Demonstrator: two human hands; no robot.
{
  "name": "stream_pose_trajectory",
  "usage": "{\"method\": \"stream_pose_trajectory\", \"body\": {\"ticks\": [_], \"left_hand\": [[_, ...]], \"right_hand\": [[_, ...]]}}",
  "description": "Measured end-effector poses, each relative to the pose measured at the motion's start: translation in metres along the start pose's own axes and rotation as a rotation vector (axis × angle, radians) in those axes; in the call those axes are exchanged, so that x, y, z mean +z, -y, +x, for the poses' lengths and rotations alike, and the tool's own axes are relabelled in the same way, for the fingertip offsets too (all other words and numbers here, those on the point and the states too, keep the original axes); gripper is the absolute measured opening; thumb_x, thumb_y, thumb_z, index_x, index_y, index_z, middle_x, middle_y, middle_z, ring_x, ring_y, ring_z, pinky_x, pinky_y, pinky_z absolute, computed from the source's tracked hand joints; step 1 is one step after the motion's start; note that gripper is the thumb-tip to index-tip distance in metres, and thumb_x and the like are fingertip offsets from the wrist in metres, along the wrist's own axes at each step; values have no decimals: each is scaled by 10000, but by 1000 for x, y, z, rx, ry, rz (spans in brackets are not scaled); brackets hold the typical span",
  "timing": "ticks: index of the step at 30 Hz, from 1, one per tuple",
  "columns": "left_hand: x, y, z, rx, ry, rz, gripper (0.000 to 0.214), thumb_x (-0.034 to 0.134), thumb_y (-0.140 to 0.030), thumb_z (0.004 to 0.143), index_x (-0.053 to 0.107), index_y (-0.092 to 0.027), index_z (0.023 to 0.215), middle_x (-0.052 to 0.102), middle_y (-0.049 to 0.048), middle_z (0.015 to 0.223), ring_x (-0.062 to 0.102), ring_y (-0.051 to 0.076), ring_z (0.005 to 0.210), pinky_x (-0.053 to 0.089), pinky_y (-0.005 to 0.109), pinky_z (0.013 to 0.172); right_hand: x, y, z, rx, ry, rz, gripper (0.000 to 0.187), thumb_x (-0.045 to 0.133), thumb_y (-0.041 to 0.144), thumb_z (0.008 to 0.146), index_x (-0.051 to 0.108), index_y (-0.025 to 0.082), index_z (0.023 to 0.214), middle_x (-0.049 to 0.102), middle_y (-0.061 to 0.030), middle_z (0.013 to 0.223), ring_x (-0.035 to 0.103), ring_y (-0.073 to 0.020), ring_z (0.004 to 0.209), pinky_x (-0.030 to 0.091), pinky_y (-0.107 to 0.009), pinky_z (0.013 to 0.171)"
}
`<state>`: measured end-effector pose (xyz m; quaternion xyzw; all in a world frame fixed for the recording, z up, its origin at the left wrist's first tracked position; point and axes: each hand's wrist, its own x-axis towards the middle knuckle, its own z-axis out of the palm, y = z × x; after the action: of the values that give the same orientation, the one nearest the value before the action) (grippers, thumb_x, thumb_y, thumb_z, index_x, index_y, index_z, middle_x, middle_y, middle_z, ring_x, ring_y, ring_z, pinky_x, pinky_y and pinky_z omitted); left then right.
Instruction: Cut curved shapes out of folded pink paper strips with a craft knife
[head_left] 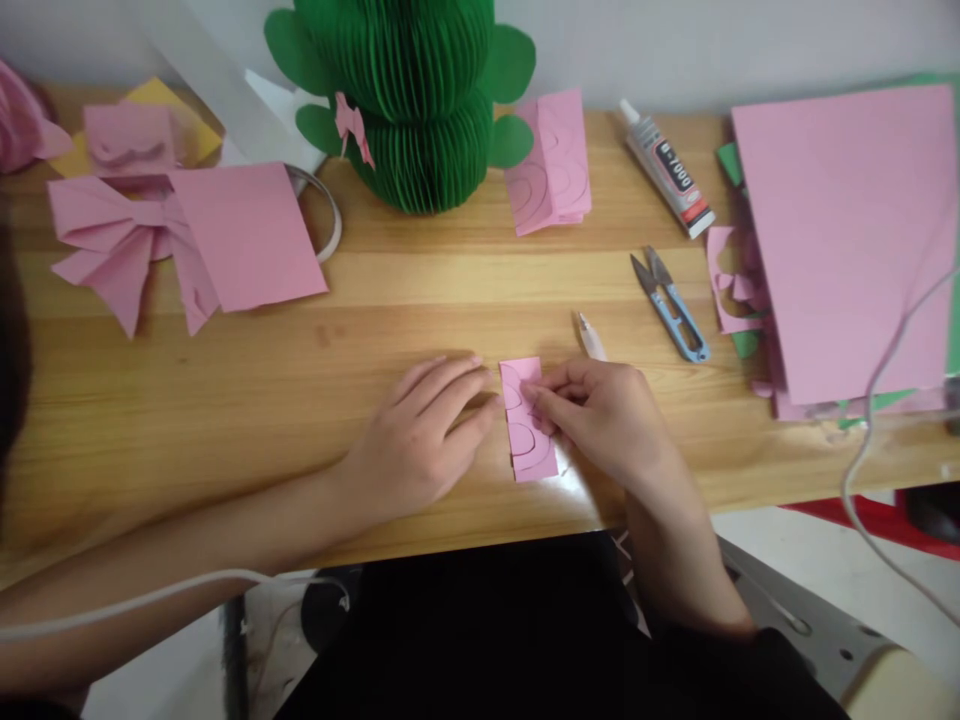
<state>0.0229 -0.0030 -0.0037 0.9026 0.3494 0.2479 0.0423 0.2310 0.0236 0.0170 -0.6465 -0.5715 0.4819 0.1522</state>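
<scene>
A narrow folded pink paper (523, 462) with curved pencil-like outlines lies near the table's front edge. My right hand (600, 415) pinches its right side between thumb and fingers, and the fingertips cover part of the drawing. Just left of the paper, my left hand (427, 430) rests palm down on the wood with its fingers stretched out; it holds nothing. Behind my right hand a white pen (593, 342) lies on the table, its lower end hidden by the hand. Thread snips (675, 310) with blue handles lie farther right.
A green honeycomb paper piece (427, 130) stands at the back, beside another outlined pink paper (562, 160). A glue tube (667, 170) lies back right, near stacked pink sheets (847, 250). Left are a pink paper bow (135, 230), a pink square (251, 240) and a tape roll (334, 215).
</scene>
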Motion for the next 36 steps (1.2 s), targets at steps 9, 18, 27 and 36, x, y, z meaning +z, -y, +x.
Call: {"method": "stream_pose_trajectory", "body": {"ticks": [9, 18, 27, 36], "left_hand": [[5, -1, -1, -119, 85, 39, 399, 571, -108, 875, 604, -111, 1272, 562, 225, 1298, 528, 385, 1261, 518, 559, 977], [5, -1, -1, -135, 102, 23, 333, 547, -124, 905, 651, -113, 1221, 552, 235, 1294, 529, 396, 1258, 509, 573, 970], [5, 0, -1, -144, 104, 16, 313, 557, -132, 909, 657, -121, 1205, 528, 234, 1328, 519, 407, 1276, 505, 573, 974], [5, 1, -2, -143, 103, -9, 357, 579, -103, 882, 636, -127, 1234, 502, 233, 1345, 504, 414, 1288, 490, 588, 987]], "right_hand": [[2, 0, 0, 14, -20, 22, 156, 682, 254, 780, 660, 191, 640, 644, 13, 499, 560, -104, 444, 421, -243, 486], [2, 3, -1, 17, -49, -3, 136, 698, 235, 772, 667, 178, 652, 636, 14, 499, 588, -113, 485, 420, -237, 496], [4, 0, -2, 10, -69, 8, 128, 708, 244, 770, 676, 177, 667, 652, 7, 528, 591, -118, 497, 418, -250, 499], [3, 2, -1, 22, -54, 30, 111, 695, 225, 768, 677, 179, 669, 629, 10, 499, 581, -119, 480, 417, -247, 480]]}}
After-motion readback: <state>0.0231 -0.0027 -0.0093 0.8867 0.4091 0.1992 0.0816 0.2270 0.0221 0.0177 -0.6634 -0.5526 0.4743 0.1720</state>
